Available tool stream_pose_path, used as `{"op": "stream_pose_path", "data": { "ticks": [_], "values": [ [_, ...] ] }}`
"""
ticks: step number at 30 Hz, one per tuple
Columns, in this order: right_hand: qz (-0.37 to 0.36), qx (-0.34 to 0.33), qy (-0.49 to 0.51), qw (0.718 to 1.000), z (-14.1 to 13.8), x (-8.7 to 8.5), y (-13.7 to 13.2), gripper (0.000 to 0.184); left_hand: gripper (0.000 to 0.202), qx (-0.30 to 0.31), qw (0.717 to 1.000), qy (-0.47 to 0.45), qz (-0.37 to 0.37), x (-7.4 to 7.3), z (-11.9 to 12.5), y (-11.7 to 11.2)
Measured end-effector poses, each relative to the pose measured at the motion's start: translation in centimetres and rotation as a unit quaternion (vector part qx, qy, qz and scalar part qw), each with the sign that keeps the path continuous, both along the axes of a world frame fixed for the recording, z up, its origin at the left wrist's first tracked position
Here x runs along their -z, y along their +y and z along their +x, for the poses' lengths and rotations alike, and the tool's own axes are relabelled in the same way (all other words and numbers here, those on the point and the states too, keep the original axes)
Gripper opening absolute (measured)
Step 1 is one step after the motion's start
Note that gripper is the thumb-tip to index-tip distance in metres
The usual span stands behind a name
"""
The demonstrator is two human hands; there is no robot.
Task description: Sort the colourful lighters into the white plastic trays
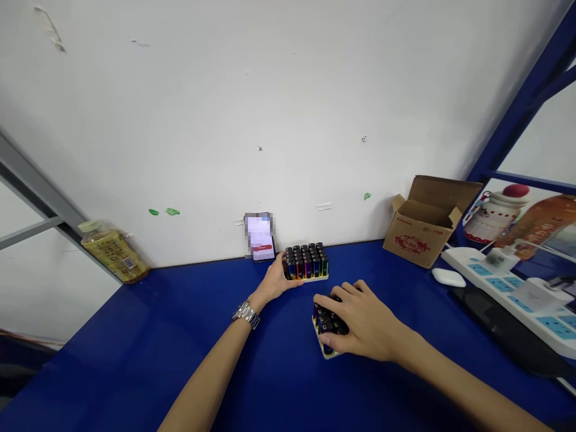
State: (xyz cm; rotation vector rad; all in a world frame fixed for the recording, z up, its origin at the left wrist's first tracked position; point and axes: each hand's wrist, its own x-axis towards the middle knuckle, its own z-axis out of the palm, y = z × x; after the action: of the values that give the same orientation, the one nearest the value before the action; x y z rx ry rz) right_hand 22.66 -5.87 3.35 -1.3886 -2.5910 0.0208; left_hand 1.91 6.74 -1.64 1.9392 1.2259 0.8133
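Toward the wall stands a pale tray [320, 278] packed with rows of small upright cylinders [308, 264], black on top with shiny multicoloured bodies; their exact kind is unclear. My left hand [275, 278] grips its left end, thumb along the front edge and fingers at the far side. Closer to me, my right hand [360, 318] is curled over a second pale tray [322, 347] of similar black-topped cylinders [324, 321]. Its fingers reach across the tops and the thumb presses the near side. The hand hides much of this tray, which sits at an angle.
A phone [261, 237] leans on the wall behind the far tray. At left a yellow drink bottle [114, 252] tilts against the frame. On the right are an open cardboard box [420, 231], a white case [449, 277], a black pouch [504, 327] and a power strip [517, 294] with chargers.
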Motion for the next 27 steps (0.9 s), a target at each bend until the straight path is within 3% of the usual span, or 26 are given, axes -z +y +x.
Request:
{"op": "stream_pose_path", "data": {
  "ticks": [6, 11, 14, 20, 27],
  "values": [
    [-0.001, 0.008, -0.001, 1.0, 0.0, 0.0, 0.0, 0.053, 0.09, 0.03, 0.999, -0.026, 0.021, 0.3, 3.0, 2.6],
    [0.014, 0.02, 0.0, 1.0, -0.2, 0.2, 0.1, 0.053, 0.1, 0.009, 1.0, -0.007, 0.01, 1.0, 3.2, 2.9],
    [0.022, 0.029, -0.003, 0.999, -0.7, 0.3, 0.3, 0.052, 0.092, 0.007, 1.0, -0.008, -0.006, 1.1, 2.2, 2.1],
    [0.023, 0.036, 0.007, 0.999, -3.3, 0.4, 1.7, 0.05, 0.042, -0.008, 1.0, 0.017, 0.024, 0.6, -1.8, -1.5],
    [0.037, 0.034, 0.014, 0.999, -7.6, 0.7, 4.4, 0.058, 0.028, -0.047, 0.998, -0.013, 0.041, 1.0, -4.4, -4.5]
  ]
}}
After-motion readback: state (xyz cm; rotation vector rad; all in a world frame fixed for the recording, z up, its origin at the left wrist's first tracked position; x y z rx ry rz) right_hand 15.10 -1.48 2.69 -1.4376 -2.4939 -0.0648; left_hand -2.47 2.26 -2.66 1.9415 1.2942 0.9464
